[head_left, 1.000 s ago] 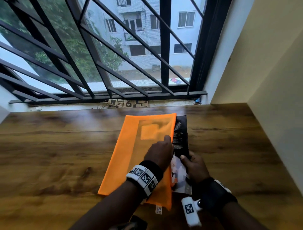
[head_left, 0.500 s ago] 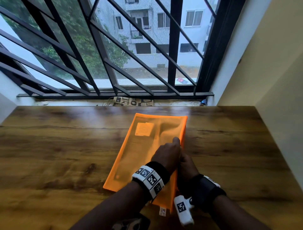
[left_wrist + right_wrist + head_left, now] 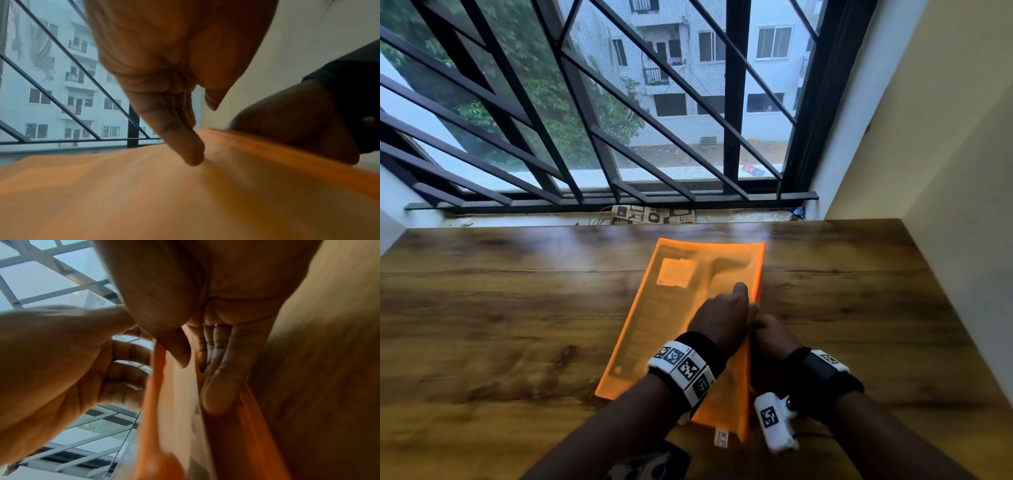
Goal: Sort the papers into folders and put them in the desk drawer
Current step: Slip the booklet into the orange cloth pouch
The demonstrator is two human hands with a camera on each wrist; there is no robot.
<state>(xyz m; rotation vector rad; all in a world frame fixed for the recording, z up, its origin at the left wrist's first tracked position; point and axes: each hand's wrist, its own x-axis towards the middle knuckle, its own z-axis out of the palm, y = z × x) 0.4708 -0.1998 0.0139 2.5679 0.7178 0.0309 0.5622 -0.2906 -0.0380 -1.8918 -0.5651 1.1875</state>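
Note:
An orange see-through folder [image 3: 671, 325] lies on the wooden desk [image 3: 500, 325], long side running away from me. Papers show faintly through its cover: a pale sheet [image 3: 676, 272] and a dark one [image 3: 726, 270]. My left hand [image 3: 736, 298] rests on top near the folder's right edge. In the left wrist view its straight fingertips [image 3: 193, 155] press the orange cover [image 3: 123, 194], thumb free. My right hand [image 3: 767, 329] sits against the right edge. In the right wrist view its straight fingers [image 3: 224, 369] lie in the folder's opening beside the raised orange edge [image 3: 156, 402].
A barred window [image 3: 585, 120] runs along the desk's far side, with a printed paper bag [image 3: 654, 215] on the sill. A cream wall [image 3: 945, 171] bounds the desk on the right. A small tag [image 3: 721, 438] hangs at the folder's near end.
The dark printed paper that stuck out of the folder's right edge has slid inside. My right hand moved left against the folder edge, and my left hand stayed on the cover.

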